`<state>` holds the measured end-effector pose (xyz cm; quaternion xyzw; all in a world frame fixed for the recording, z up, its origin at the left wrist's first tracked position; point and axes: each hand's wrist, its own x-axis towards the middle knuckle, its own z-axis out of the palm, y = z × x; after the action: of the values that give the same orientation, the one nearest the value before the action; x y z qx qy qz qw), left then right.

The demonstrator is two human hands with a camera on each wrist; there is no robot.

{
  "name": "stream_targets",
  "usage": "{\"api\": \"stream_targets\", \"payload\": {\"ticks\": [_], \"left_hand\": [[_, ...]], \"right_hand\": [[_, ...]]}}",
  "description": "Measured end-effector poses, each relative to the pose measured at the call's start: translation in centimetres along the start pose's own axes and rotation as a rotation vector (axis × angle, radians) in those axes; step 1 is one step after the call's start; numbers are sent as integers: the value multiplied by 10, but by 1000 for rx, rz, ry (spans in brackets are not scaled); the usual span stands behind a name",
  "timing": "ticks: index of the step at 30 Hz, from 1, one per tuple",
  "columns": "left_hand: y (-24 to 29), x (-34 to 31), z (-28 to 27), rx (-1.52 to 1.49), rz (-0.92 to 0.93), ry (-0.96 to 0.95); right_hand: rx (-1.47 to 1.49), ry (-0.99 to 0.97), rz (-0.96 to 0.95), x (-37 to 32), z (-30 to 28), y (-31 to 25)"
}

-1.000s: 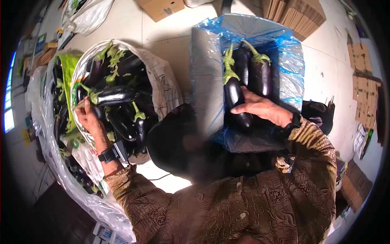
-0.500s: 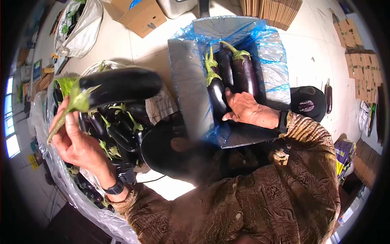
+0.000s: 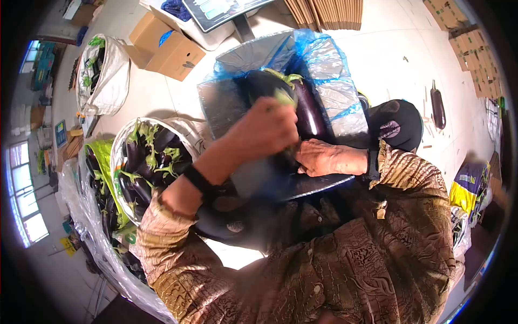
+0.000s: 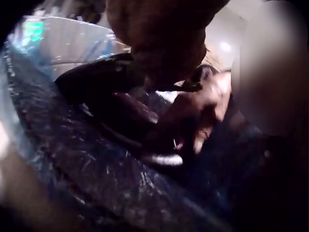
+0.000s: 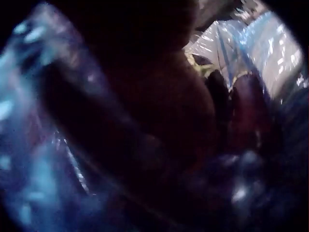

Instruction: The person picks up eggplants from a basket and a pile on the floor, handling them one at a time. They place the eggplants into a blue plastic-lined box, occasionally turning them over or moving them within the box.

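Observation:
Blurred by motion, my left hand [image 3: 270, 127] is over the box lined with blue plastic and grips an eggplant by its green stem end. The dark body of that eggplant [image 4: 94, 79] shows beyond the hand in the left wrist view. My right hand [image 3: 332, 157] is low inside the box at the near ends of the eggplants, its fingers bent downward and their tips partly hidden. Beside it lies a purple eggplant [image 3: 310, 110] with its stem toward the far side. The blue liner [image 3: 337, 81] drapes over the box walls.
To the left stand a white sack of eggplants [image 3: 162, 154] and a clear plastic bag [image 3: 81, 216] with more. Beyond are an open carton [image 3: 172, 54], a scale display [image 3: 216, 13] and stacked flat cardboard [image 3: 324, 13]. One loose eggplant [image 3: 438, 108] lies on the floor at right.
My left hand has lifted an eggplant by its stem from the white sack and carried it right, into the box. The right hand has stayed in the box, its fingers drawn closer together.

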<state>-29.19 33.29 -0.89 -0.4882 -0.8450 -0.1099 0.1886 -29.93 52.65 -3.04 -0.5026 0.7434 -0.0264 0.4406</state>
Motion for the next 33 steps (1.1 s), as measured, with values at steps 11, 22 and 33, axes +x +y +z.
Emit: {"api": "stream_targets", "payload": {"ticks": [11,22,33], "left_hand": [[-21,5,21,-233,-477,-266],[-48,2,47,14,-27,-441],[-41,9,-30,303,-302,-63]], "right_hand": [[218,245,-66,-2,44,23],[222,181,-76,-11,39,19],[436,73,-52,-22,26,19]]}}
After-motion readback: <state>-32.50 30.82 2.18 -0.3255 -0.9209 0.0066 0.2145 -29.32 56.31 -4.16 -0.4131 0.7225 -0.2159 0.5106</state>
